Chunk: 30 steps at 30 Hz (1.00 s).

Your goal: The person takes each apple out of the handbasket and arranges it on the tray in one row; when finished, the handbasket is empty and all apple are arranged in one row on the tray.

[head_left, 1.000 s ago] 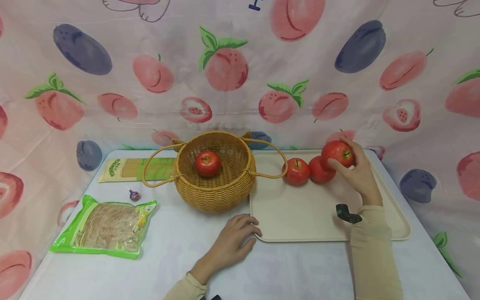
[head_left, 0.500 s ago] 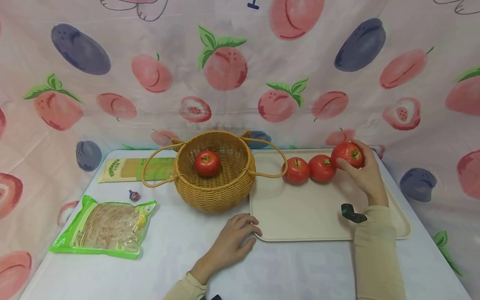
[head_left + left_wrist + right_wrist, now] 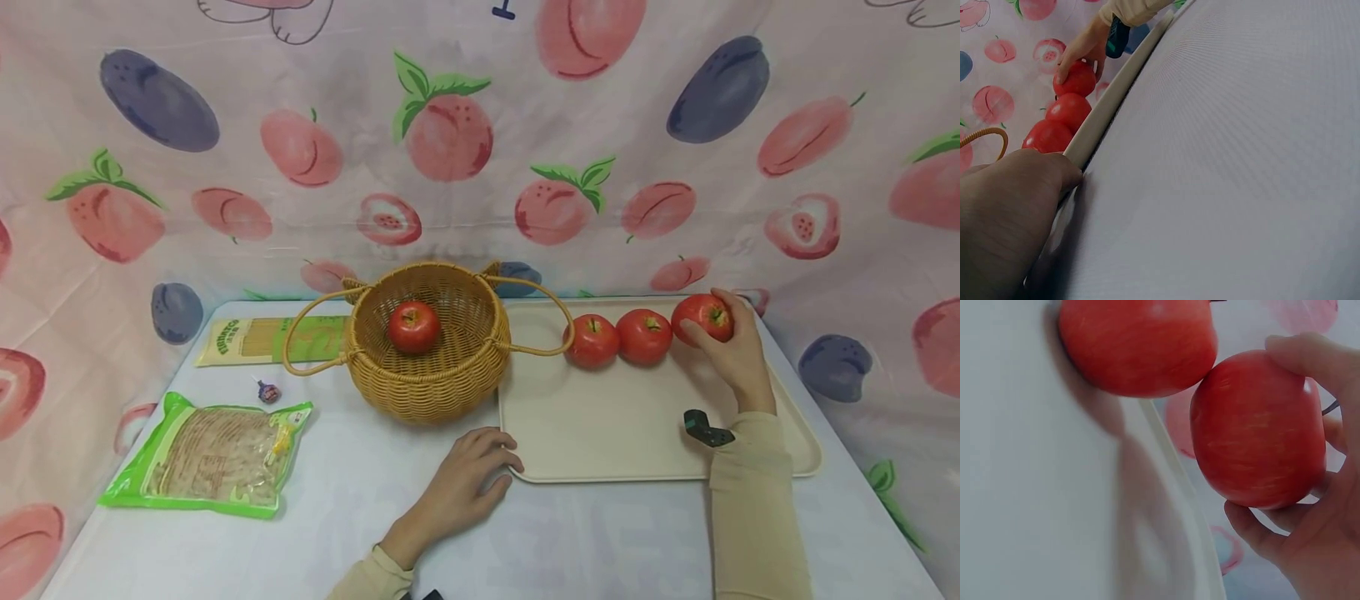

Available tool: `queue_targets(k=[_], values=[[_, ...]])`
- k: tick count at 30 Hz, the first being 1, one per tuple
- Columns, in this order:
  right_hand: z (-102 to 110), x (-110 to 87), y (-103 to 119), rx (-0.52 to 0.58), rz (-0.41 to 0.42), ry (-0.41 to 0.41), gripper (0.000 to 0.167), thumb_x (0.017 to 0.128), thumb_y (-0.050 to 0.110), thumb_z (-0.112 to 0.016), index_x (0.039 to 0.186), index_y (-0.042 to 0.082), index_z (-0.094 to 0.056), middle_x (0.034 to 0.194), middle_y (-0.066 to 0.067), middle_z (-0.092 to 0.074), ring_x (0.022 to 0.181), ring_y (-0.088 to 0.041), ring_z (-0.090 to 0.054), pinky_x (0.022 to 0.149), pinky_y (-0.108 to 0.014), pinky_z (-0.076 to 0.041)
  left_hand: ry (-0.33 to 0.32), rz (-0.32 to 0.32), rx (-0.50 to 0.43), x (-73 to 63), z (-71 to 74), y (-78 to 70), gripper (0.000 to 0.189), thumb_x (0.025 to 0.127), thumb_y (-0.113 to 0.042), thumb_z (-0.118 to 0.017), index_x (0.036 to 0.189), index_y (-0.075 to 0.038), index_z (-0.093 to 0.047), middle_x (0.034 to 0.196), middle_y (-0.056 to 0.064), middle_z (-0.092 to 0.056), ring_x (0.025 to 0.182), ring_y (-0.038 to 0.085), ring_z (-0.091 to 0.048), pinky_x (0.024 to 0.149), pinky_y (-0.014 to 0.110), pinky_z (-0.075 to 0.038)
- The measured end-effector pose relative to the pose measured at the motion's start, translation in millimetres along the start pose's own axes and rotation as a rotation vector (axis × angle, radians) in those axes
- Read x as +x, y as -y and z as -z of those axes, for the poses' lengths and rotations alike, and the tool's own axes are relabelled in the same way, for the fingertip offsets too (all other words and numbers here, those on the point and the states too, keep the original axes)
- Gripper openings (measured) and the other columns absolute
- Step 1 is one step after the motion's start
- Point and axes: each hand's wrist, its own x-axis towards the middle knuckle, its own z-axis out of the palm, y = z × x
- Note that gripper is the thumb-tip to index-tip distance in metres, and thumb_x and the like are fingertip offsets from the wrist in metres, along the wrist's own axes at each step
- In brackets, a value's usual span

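Note:
My right hand (image 3: pixel 731 350) grips a red apple (image 3: pixel 702 317) near the back right corner of the cream tray (image 3: pixel 600 433). In the right wrist view thumb and fingers wrap this apple (image 3: pixel 1260 431) from either side. Two more red apples, a middle one (image 3: pixel 644 337) and a left one (image 3: pixel 592 341), sit on the tray in a row beside it. My left hand (image 3: pixel 468 479) rests at the tray's front left corner, fingers loosely bent over its edge. A wicker basket (image 3: pixel 427 392) with two loop handles stands left of the tray, one apple (image 3: pixel 414 326) inside it.
At the left lie a green-edged food packet (image 3: pixel 217 458), a small wrapped lollipop (image 3: pixel 267 392) and a flat pack of noodles (image 3: pixel 251 340), partly behind a basket handle. A fruit-print cloth (image 3: pixel 450 217) hangs behind the table. The basket's right handle reaches over the tray.
My right hand has moved the apple to the right and lowered it toward the tray, away from the middle apple it overlapped. The left hand has stayed still.

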Motion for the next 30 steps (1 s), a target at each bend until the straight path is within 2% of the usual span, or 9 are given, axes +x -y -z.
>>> queue_targets(k=[6,12,20,26,30], values=[[-2,-0.2,-6,0.003,-0.05,0.015,0.077,0.087,0.047,-0.061,0.15,0.03,-0.02,0.154,-0.014,-0.023,0.137,-0.04,-0.025,0.109,-0.062,-0.028,0.005,0.01,-0.005,0.1,-0.1,-0.4,0.015,0.087,-0.019,-0.062,0.099,-0.027,-0.064,0.121,-0.007,-0.055,0.126,0.015,-0.043,0.108,0.039,-0.035],[-4,2.0,-13,-0.033,-0.015,0.036,0.08,0.086,0.042,-0.064,0.15,0.018,-0.022,0.15,-0.022,-0.026,0.134,-0.043,-0.028,0.11,-0.063,-0.026,0.013,0.019,-0.014,0.2,0.3,-0.7,0.015,0.087,-0.019,-0.062,0.1,-0.027,-0.064,0.121,-0.007,-0.055,0.127,0.015,-0.042,0.109,0.039,-0.034],[-8,3.9,-20,-0.051,-0.015,0.065,0.08,0.088,0.039,-0.063,0.151,0.017,-0.019,0.151,-0.024,-0.023,0.134,-0.046,-0.027,0.108,-0.065,-0.025,0.003,-0.003,0.009,0.2,0.3,0.9,0.015,0.087,-0.02,-0.063,0.1,-0.027,-0.063,0.121,-0.006,-0.055,0.127,0.016,-0.043,0.109,0.039,-0.035],[-11,3.8,-22,-0.044,-0.017,0.09,0.08,0.089,0.042,-0.06,0.152,0.019,-0.015,0.154,-0.022,-0.017,0.136,-0.046,-0.022,0.11,-0.065,-0.023,-0.031,-0.052,0.051,-1.0,0.0,1.8,0.017,0.086,-0.021,-0.065,0.101,-0.027,-0.063,0.124,-0.003,-0.054,0.128,0.022,-0.043,0.11,0.041,-0.034],[-10,2.9,-22,-0.041,-0.012,0.095,0.081,0.09,0.042,-0.059,0.152,0.018,-0.014,0.154,-0.023,-0.016,0.136,-0.046,-0.022,0.11,-0.065,-0.022,-0.059,-0.115,0.092,-0.7,-1.0,2.1,0.019,0.084,-0.024,-0.067,0.103,-0.026,-0.063,0.126,0.0,-0.052,0.128,0.026,-0.042,0.109,0.042,-0.035]])
